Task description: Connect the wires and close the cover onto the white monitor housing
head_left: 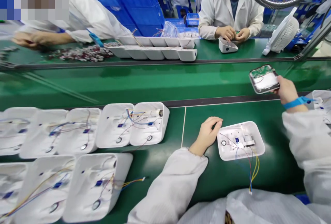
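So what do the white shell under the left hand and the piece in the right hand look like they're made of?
The white shell by the left hand looks like moulded plastic: smooth, semi-gloss, with rounded corners and thin walls. The piece in the right hand seems to be a dark-rimmed frame, probably plastic, carrying a green circuit board and a pale glossy panel; the look leaves its rim material open.
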Tool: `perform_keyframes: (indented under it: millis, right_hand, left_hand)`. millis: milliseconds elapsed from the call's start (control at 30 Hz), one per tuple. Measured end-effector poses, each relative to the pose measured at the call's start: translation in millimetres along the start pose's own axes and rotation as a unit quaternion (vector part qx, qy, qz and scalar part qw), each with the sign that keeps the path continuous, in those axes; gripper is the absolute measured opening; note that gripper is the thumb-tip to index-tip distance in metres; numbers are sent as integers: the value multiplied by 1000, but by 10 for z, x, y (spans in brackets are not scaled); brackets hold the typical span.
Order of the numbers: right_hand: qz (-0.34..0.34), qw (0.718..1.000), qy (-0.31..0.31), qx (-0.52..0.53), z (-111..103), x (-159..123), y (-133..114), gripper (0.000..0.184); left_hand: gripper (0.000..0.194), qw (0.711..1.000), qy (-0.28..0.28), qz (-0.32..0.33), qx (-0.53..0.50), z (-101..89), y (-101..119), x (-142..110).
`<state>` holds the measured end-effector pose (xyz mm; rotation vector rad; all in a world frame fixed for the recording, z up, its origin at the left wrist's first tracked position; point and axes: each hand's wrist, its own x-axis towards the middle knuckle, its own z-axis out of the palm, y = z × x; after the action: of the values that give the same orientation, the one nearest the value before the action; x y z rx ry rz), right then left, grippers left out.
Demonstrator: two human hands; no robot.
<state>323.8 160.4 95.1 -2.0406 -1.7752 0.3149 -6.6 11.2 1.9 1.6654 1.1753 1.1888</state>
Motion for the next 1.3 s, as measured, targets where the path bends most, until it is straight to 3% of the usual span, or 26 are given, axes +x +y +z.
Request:
perform_keyframes:
  millis: [100, 167, 233, 300, 367, 467, 600, 700, 800, 967, 1167, 1300]
  right_hand:
    - [-19, 996, -26, 80, 122, -827, -318, 71]
    - [-58, 968, -77, 232, 209, -1324, -584, 63]
    - [-98, 955, -124, 249, 264, -1678, -833, 55]
    - [-156, 938, -228, 209, 285, -1868, -1010, 52]
    - [-198, 940, -258, 103, 302, -1942, -1102, 51]
    - [-225, 945, -218, -88, 381, -1995, -1134, 43]
    - [-254, 920, -223, -200, 530, -2099, -1110, 25]
    - [-267, 928, -223, -133, 539, -2126, -1058, 22]
    - [-260, 949, -177, 5, 451, -2112, -990, 24]
    - [-224, 939, -127, 226, 318, -2156, -954, 26]
    - [-197, 927, -72, 311, 301, -2209, -1041, 19]
    - [-222, 916, -84, 323, 335, -2247, -1151, 16]
  left_hand:
    - [49, 997, 6, 3, -76, 46, 3, -31]
    - [69, 990, 2, 6, -144, 112, 33, -114]
    - [78, 980, -1, -2, -201, 159, 97, -231]
    - [74, 964, -5, -28, -263, 134, 197, -335]
    - [66, 929, -7, -69, -363, 23, 321, -380]
    - [71, 862, 0, -95, -497, -225, 492, -326]
    - [78, 849, 32, -69, -522, -457, 585, -211]
    - [79, 848, 66, -47, -524, -492, 557, -189]
    - [77, 848, 83, -25, -523, -436, 492, -199]
    - [72, 857, 25, -45, -513, -175, 418, -252]
    - [77, 850, -69, -97, -513, 133, 335, -450]
    - [72, 859, -76, -134, -488, 202, 171, -632]
